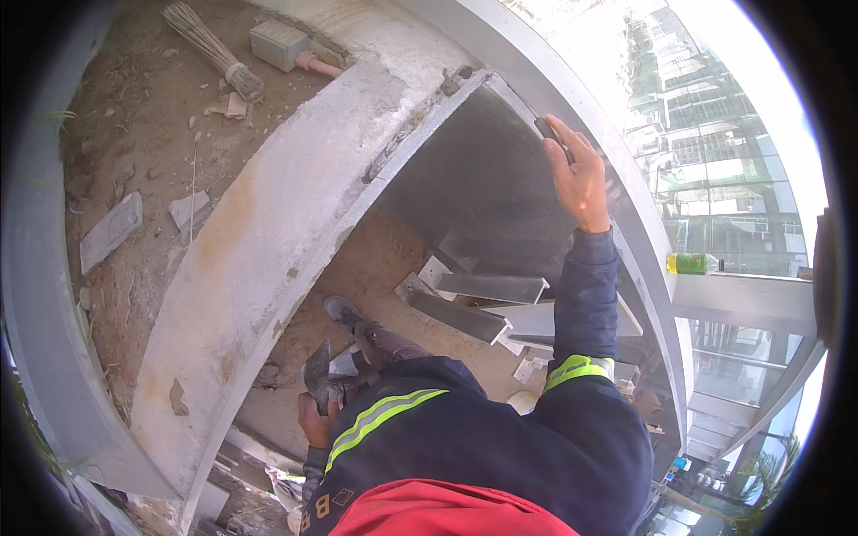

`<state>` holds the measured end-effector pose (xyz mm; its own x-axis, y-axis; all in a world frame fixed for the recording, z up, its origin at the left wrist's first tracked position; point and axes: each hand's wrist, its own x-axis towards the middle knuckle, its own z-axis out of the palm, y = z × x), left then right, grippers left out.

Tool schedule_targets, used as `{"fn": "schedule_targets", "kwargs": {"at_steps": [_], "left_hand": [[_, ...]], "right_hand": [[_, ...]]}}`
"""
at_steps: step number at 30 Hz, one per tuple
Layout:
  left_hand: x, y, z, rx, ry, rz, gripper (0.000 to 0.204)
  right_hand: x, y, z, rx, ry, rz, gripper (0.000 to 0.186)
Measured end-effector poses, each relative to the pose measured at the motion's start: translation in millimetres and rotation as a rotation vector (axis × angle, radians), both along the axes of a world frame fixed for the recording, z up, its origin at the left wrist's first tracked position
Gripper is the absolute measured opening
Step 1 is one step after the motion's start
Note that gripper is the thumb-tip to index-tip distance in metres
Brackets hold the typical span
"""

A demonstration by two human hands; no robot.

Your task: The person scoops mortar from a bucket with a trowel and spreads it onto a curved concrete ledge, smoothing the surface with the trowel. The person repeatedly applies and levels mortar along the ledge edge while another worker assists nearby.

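Stretched out ahead, my right hand (pixel 583 179) is closed round the dark handle of a narrow-bladed trowel (pixel 544 129). Its thin blade lies along the joint between a dark grey panel (pixel 474 161) and the pale curved metal edge (pixel 572 80). Low and close to my body, my left hand (pixel 315 422) grips a dark flat-bladed trowel (pixel 317 368). A grey lump, which looks like mortar, sits by that blade. Part of the left hand is hidden by my jacket.
A rough concrete wall top (pixel 259 205) curves along the left. Beyond it, soil holds a stick brush (pixel 214 54), a grey box (pixel 279 45) and a broken slab (pixel 112 232). Metal offcuts (pixel 492 286) lie below the panel. A green-labelled bottle (pixel 693 263) rests on a right-hand ledge.
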<state>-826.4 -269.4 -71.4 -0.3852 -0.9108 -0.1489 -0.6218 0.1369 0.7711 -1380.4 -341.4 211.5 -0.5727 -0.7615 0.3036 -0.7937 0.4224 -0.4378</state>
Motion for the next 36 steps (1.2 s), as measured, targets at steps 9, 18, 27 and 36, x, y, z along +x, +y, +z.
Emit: {"fn": "schedule_targets", "kwargs": {"at_steps": [9,18,27,36], "left_hand": [[-50,-75,87,-0.293,0.059,-0.396,0.040],[-257,-92,230,0.359,0.730,-0.258,0.038],[-308,-73,242,-0.070,0.563,-0.601,0.052],[-85,-53,164,-0.029,0.406,0.174,0.025]], "right_hand": [[-184,106,24,0.295,0.335,-0.397,0.046],[56,104,-44,-0.794,-0.377,-0.145,0.053],[-11,66,-3,-0.625,0.170,-0.112,0.045],[-190,-128,9,0.367,0.529,0.132,0.028]]}}
